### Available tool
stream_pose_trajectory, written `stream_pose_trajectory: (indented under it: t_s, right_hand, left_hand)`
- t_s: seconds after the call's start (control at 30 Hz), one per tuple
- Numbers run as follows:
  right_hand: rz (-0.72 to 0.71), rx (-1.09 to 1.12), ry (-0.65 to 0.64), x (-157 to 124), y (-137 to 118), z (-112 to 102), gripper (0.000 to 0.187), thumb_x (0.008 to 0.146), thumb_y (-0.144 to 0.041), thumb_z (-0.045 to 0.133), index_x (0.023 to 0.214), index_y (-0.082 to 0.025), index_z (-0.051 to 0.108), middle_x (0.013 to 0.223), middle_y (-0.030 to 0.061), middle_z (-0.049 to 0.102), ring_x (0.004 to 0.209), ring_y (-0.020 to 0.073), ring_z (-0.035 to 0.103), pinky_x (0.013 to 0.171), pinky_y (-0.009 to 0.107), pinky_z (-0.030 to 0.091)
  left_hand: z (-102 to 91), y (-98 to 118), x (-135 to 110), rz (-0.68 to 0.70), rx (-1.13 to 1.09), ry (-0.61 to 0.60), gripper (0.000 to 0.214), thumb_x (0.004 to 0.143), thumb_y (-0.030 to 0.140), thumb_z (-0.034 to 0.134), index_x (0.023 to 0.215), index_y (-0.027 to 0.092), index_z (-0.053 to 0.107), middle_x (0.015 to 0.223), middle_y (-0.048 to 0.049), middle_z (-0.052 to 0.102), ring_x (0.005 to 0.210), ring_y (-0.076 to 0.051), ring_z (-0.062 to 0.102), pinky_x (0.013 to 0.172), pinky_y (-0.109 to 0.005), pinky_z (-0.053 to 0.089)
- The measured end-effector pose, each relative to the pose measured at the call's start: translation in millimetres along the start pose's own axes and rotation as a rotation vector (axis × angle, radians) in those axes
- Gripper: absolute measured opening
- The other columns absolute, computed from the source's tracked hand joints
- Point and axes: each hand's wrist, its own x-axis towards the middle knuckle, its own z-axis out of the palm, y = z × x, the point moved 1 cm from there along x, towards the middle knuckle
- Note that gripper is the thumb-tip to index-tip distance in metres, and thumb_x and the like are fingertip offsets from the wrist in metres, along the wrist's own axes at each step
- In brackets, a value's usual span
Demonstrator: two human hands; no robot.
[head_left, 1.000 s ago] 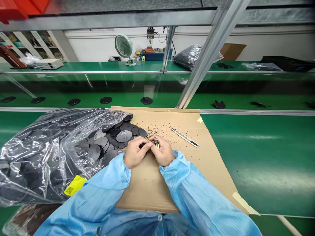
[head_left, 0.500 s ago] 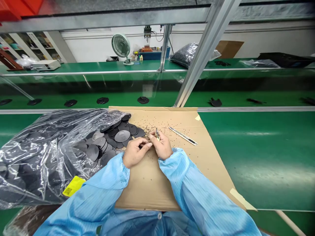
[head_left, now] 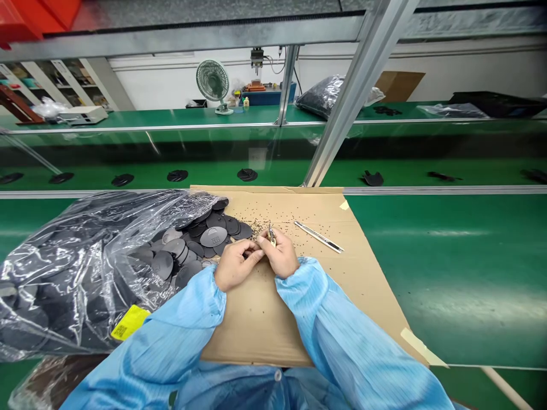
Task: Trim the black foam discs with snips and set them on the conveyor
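My left hand is closed, thumb against bent fingers, on a dark piece mostly hidden by the fingers; it looks like one of the black oval discs. Against it, my right hand is closed round a small metal tool with a yellowish body, its narrow tip pointing away from me; the kind cannot be made out. The two hands meet over the cardboard sheet. Left of them lies a pile of black oval discs, spilling from a clear plastic bag. Tiny black bits are scattered beyond my fingers.
A slim utility knife lies right of my hands on the cardboard, which tape fixes to the green bench. Black pieces rest in spaced groups on the green belt behind. A metal post rises at the far edge.
The tool in my right hand has shifted slightly left and tilted a little. Both hands otherwise keep nearly the same place and grip.
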Motion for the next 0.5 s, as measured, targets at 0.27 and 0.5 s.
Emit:
stream_pose_trajectory:
  t_s: [0.27, 0.5]
  right_hand:
    - [0.016, 0.042, 0.069, -3.0, 11.3, -6.8, 0.022, 0.086, -0.040, 0.058, 0.078, -0.019, 0.058, 0.065, -0.0025, 0.050, 0.061, 0.0134, 0.044, 0.060, 0.027, 0.037]
    - [0.009, 0.156, 0.192, 0.4, 12.5, -9.6, 0.022, 0.082, -0.040, 0.060, 0.074, -0.019, 0.056, 0.060, -0.0033, 0.047, 0.057, 0.0130, 0.043, 0.058, 0.027, 0.037]
  left_hand:
    - [-3.0, -7.9, 0.0, -0.063, -0.032, 0.109, 0.025, 0.091, 0.035, 0.050, 0.080, 0.017, 0.062, 0.068, -0.0022, 0.063, 0.065, -0.014, 0.058, 0.067, -0.027, 0.045]
    - [-4.7, -13.1, 1.2, -0.194, -0.158, 0.213, 0.029, 0.089, 0.042, 0.052, 0.083, 0.016, 0.063, 0.066, -0.0017, 0.063, 0.062, -0.013, 0.060, 0.063, -0.024, 0.046]
